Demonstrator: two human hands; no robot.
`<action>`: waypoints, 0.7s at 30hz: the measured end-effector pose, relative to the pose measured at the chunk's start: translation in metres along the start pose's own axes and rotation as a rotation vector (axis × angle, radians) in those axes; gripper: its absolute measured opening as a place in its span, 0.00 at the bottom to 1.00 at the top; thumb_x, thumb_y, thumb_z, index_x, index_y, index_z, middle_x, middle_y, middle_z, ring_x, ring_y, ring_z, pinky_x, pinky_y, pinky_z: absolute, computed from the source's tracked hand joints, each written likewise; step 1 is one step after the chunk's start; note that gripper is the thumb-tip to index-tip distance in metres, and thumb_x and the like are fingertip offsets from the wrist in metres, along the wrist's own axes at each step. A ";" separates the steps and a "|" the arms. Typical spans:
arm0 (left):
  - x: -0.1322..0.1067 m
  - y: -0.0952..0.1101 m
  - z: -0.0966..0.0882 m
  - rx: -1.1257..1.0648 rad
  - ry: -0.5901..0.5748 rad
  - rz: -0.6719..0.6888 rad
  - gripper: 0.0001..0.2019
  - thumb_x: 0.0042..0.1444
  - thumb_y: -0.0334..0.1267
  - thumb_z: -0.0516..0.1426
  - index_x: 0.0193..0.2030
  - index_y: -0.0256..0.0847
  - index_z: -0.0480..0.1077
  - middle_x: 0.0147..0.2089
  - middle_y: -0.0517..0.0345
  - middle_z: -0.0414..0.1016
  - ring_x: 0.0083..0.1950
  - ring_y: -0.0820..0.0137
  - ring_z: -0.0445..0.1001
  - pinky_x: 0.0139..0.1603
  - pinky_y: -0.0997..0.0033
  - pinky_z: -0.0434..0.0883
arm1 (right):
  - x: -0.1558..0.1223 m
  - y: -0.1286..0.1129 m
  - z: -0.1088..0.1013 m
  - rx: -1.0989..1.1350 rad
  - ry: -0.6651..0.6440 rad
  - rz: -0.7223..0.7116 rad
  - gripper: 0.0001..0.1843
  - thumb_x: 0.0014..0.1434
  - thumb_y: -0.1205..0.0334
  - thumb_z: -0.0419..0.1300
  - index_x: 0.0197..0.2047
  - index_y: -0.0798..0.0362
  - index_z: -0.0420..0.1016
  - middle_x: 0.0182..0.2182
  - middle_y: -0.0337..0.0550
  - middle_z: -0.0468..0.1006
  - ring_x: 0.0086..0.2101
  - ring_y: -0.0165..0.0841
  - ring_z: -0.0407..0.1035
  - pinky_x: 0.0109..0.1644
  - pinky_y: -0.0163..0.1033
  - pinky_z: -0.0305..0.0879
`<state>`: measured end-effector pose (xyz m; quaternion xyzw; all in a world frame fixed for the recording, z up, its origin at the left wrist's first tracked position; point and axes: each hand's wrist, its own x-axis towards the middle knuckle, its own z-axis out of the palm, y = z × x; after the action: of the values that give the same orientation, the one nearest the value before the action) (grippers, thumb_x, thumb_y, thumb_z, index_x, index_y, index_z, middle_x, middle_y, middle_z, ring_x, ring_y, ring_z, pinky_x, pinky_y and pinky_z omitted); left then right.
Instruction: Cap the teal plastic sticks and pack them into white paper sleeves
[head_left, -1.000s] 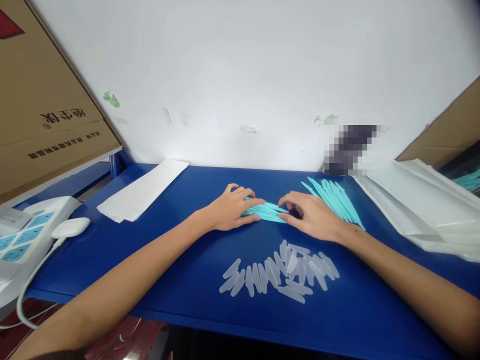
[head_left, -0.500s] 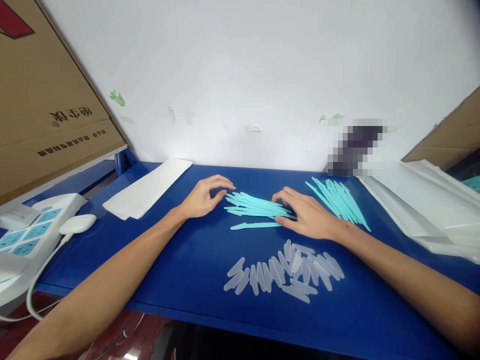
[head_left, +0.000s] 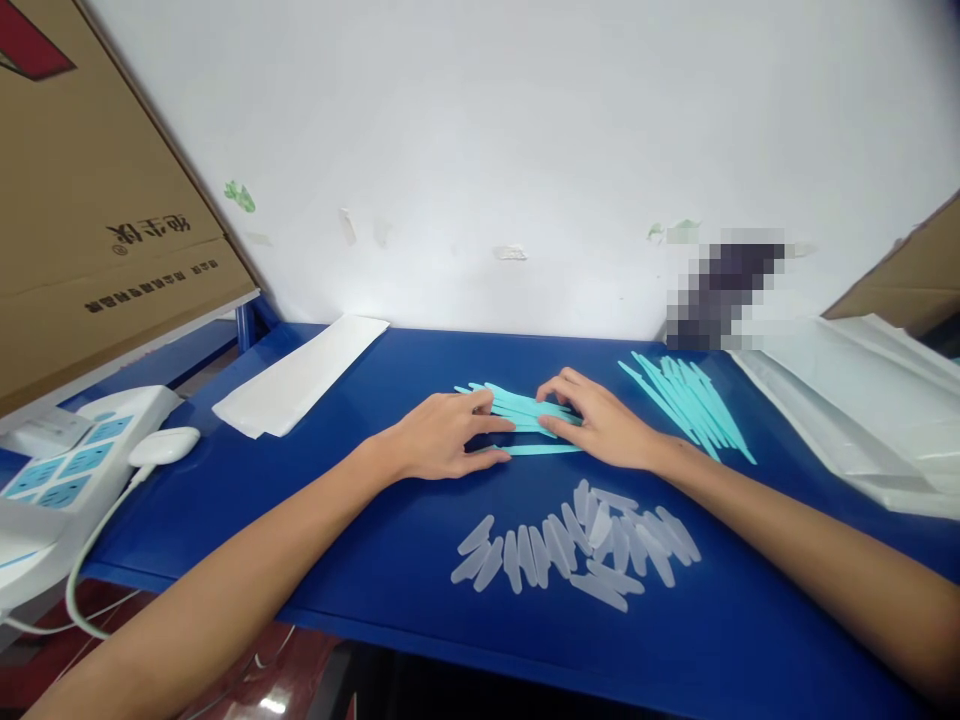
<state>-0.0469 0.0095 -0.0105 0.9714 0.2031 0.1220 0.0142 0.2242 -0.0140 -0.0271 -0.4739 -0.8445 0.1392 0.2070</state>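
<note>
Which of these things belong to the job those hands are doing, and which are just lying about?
Likely part of the job:
thin turquoise sticks, at the left hand and right hand
second turquoise pile, farther right
translucent tapered strips, probably, though untouched

Seemingly just lying about:
power strip
white corded plug
printed cardboard box
flat white sheets, left
whitish plastic sheeting, right

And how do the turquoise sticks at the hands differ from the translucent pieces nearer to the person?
The turquoise sticks are long and slender; the translucent pieces are shorter and stubbier. The sticks lie mostly crosswise, while the pieces point various ways. The left hand and right hand are over the sticks; the pieces lie apart from both. Both groups lie on the blue table.
</note>
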 end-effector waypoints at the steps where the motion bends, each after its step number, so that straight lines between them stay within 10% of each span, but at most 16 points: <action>1: 0.000 0.001 0.001 0.034 -0.023 0.007 0.23 0.69 0.54 0.50 0.60 0.43 0.74 0.41 0.51 0.71 0.36 0.67 0.70 0.32 0.68 0.63 | 0.000 0.001 0.001 0.005 0.005 0.003 0.15 0.68 0.48 0.52 0.49 0.49 0.68 0.38 0.42 0.66 0.35 0.34 0.64 0.39 0.41 0.61; 15: -0.002 -0.004 -0.013 -0.213 -0.150 -0.023 0.14 0.68 0.47 0.56 0.54 0.49 0.80 0.39 0.53 0.66 0.41 0.66 0.66 0.40 0.67 0.63 | -0.001 0.001 0.001 0.020 0.004 0.036 0.13 0.65 0.50 0.56 0.45 0.49 0.68 0.36 0.41 0.65 0.34 0.34 0.62 0.38 0.41 0.58; 21: -0.004 -0.007 -0.013 -0.257 -0.027 -0.125 0.17 0.65 0.48 0.58 0.53 0.41 0.78 0.39 0.54 0.66 0.40 0.65 0.66 0.41 0.66 0.65 | -0.003 -0.002 0.000 -0.017 -0.052 0.018 0.19 0.66 0.42 0.54 0.49 0.48 0.66 0.41 0.45 0.68 0.36 0.37 0.64 0.39 0.43 0.59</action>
<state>-0.0559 0.0143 0.0003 0.9487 0.2455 0.1330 0.1486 0.2244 -0.0175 -0.0275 -0.4797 -0.8464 0.1463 0.1795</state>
